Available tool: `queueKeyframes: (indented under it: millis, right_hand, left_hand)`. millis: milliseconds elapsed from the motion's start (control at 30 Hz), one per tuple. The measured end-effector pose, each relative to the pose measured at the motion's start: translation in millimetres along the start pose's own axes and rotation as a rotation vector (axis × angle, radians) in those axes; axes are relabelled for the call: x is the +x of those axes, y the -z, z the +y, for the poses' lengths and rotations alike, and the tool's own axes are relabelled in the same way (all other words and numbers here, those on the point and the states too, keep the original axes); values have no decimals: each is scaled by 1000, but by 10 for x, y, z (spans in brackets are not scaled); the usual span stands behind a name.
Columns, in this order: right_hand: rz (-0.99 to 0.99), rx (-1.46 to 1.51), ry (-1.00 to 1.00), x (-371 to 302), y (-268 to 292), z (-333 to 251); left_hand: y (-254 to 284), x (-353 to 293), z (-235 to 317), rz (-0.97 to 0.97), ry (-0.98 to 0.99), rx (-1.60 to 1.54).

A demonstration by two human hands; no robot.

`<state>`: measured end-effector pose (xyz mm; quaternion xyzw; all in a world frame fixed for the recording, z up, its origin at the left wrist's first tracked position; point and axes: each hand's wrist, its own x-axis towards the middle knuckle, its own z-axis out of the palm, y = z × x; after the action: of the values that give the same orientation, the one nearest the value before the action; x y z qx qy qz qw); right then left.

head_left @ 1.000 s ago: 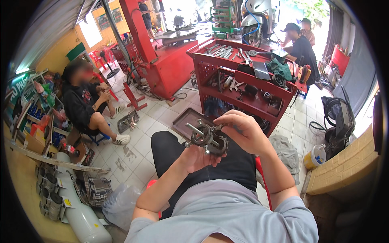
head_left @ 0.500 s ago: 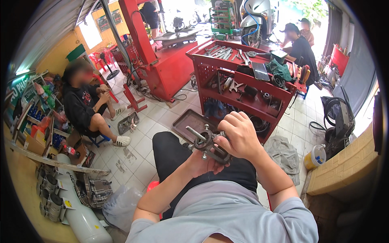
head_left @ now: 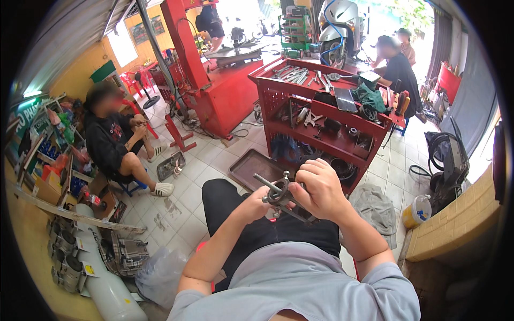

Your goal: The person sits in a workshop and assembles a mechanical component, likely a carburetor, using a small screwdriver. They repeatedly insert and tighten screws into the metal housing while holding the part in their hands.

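Over my lap I hold a dark metal clamp-like tool (head_left: 279, 197) with a round collar, small side screws and a frame stretching toward my body. A long bare rod (head_left: 265, 182) sticks out of the collar, pointing up and to the left. My left hand (head_left: 254, 206) is closed on the collar's left side, its fingertips partly hidden behind the metal. From the right, my right hand (head_left: 320, 190) has its fingers curled against the tool's right side, the thumb near the collar. What lies under those right fingers is hidden.
Ahead stands a red tool cart (head_left: 321, 124) carrying wrenches, a phone and a green cloth. A brown tray (head_left: 257, 165) lies on the floor before it. Seated at left is a person (head_left: 115, 134); a grey cloth (head_left: 373, 211) and a bucket (head_left: 416, 211) are at right.
My left hand has shifted from beneath the tool to the collar's left side. The tool has turned slightly and moved a little right, and my right hand has lowered slightly.
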<state>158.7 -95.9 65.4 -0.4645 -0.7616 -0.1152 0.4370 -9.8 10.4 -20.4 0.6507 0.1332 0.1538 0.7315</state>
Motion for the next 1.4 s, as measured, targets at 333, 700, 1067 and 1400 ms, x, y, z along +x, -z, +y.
queueKeyframes:
  millis: [333, 700, 1067, 1400]
  right_hand:
    - [-26, -78, 9, 9, 65, 64]
    - [-5, -107, -31, 12, 76, 61]
    - [-25, -50, -86, -33, 55, 104]
    - [40, -29, -38, -33, 74, 32]
  left_hand:
    - [-12, -302, 595, -47, -185, 667]
    - [84, -289, 524, 62, -212, 612]
    - [-66, -334, 654, 294, -388, 979]
    - [-204, -244, 353, 292, -444, 237]
